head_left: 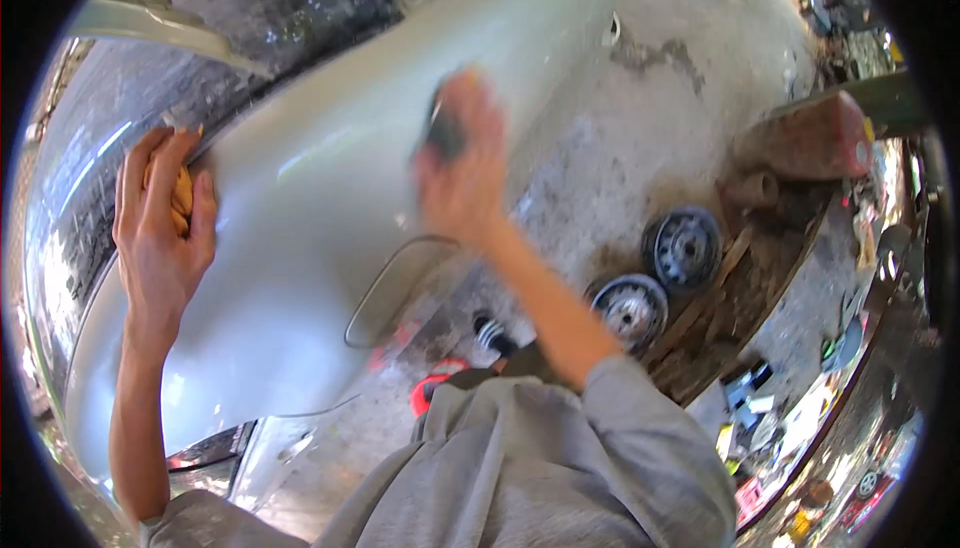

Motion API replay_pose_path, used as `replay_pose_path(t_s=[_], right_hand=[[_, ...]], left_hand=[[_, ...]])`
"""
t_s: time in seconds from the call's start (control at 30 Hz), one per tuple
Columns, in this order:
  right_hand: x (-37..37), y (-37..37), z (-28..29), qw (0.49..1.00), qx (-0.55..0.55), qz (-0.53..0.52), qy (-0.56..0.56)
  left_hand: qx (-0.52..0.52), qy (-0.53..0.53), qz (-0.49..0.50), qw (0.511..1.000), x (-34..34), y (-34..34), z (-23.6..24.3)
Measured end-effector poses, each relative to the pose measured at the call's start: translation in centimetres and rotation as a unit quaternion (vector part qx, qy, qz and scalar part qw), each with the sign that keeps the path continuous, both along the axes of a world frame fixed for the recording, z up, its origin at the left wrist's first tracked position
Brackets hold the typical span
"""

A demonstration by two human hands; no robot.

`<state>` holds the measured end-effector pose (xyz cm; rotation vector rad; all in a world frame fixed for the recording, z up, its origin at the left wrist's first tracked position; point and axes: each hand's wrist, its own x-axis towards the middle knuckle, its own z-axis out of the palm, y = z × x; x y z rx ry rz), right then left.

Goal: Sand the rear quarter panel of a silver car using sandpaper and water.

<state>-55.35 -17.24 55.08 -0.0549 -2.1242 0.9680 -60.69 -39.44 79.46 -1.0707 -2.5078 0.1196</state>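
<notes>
A pale silver car panel [300, 248] curves across the left and middle of the view. Near its dark glass edge, my left hand [165, 208] is closed around a yellow-orange sponge [182, 193], its fingers wrapped over it. My right hand [470, 173], smeared by motion, presses a dark block [445, 133] against the panel's upper middle part. That block looks like a sanding block, though blur hides its detail. Below it, a rounded opening [405, 293] is cut into the panel.
Two bare steel wheels [688, 248] lie on the concrete floor [600, 178] to my right, beside a dirt-filled strip. Beyond them stands a worn reddish block-shaped object [810, 138]. Loose tools and scraps [760, 403] litter the lower right. Dark car glass [270, 8] lies at upper left.
</notes>
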Motion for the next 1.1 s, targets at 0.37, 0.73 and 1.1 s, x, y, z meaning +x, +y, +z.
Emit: replay_pose_path(t_s=[0.37,0.73,1.1], right_hand=[[6.2,-8.3,2.4,0.970,-0.164,-0.109,-0.143],[4.9,-14.8,5.5,0.930,-0.243,-0.163,-0.223],[4.3,-17.3,6.7,0.891,-0.344,-0.225,-0.191]], left_hand=[[-0.005,-0.022,-0.028,0.999,-1.1,0.7,0.1],[-0.023,0.017,-0.153,0.988,-3.6,-0.7,0.2],[-0.015,-0.015,-0.200,0.980,-0.8,0.9,0.8]])
